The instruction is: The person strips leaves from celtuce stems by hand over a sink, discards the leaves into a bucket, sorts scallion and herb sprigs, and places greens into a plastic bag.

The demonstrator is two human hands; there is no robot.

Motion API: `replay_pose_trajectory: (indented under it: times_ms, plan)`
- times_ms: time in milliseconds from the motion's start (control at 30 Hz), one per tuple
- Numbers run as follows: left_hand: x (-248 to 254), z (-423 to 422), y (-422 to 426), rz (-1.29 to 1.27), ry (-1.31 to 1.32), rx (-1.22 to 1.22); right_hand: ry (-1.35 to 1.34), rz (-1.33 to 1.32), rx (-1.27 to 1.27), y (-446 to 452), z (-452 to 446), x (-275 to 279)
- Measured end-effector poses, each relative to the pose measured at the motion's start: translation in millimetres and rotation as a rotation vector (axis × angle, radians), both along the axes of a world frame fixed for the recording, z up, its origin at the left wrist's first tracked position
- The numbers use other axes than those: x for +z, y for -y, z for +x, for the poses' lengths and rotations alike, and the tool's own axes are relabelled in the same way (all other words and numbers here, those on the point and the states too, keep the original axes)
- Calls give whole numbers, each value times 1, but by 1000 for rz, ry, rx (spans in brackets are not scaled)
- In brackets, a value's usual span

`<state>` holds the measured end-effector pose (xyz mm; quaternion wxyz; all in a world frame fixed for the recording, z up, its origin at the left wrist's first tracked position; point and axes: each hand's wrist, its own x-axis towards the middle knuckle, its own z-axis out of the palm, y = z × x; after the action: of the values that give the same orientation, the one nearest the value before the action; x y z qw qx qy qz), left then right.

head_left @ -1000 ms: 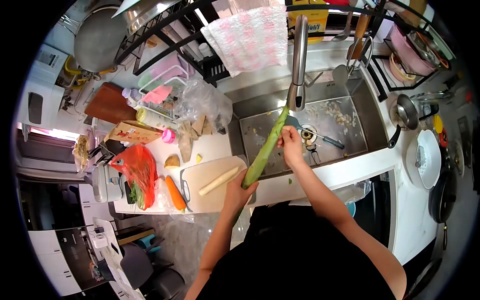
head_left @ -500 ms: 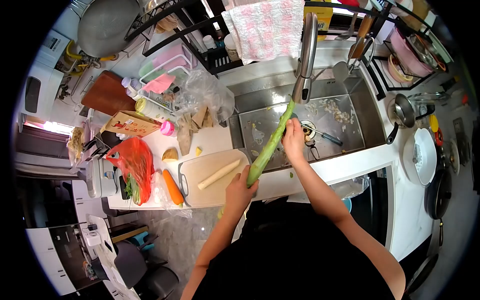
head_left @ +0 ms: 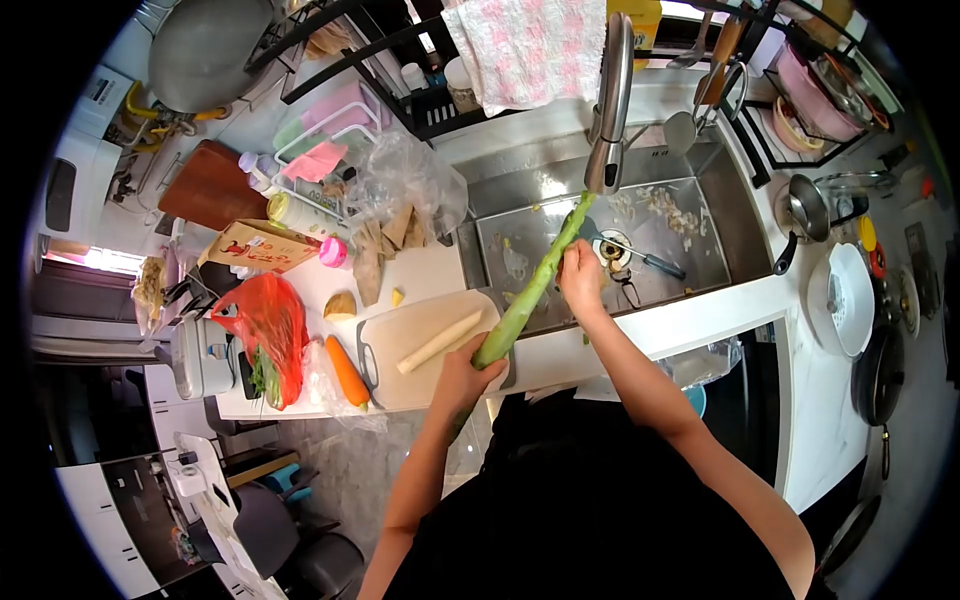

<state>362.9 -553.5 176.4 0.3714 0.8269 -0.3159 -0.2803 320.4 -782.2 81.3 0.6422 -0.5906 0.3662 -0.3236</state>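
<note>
The person's 2 hands hold a long green stalk (head_left: 530, 295) slantwise over the left part of the sink (head_left: 738, 215). The left hand (head_left: 463, 378) is clamped around its thick end, just outside the sink's near left corner, presumably because most of the weight lies there. The right hand (head_left: 581, 280), above the sink, has its fingers drawn together against the stalk's side, perhaps to steady it; whether they pinch the stalk or some small tool, one cannot tell. The thin tip ends just below the tap (head_left: 612, 110) at the back of the sink. This slant probably keeps drips and scraps over the basin.

Pale scraps (head_left: 672, 212) lie on the sink's floor, with a dark-handled tool (head_left: 662, 266) near the drain. The white counter (head_left: 700, 328) runs along the sink's near edge. Left of the sink, a cutting board (head_left: 475, 308) bears a pale peeled stalk (head_left: 438, 342), likely laid flat there within easy reach; farther left are a carrot (head_left: 347, 372) and a red bag (head_left: 270, 320). A towel (head_left: 530, 50) hangs behind the sink, and a white colander (head_left: 838, 300) stands to its right. Well left of the sink, the room holds dark chairs (head_left: 265, 530).
</note>
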Motion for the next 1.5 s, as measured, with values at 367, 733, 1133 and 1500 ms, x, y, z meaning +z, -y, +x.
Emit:
replay_pose_trajectory:
  times_ms: [367, 733, 1133, 1500]
  plan:
    - [4, 15, -4, 9, -479, -27, 297, 460, 166, -17, -6, 35]
    - [-8, -3, -7, 135, 239, 12, -202, -627, 7, -25, 9, 6]
    - [-4, 23, -35, 53, -647, -19, 254, 620, 168, -9, 10, 25]
    - [0, 37, -38, -30, -961, -26, 385, 609, -26, -35, 39, 45]
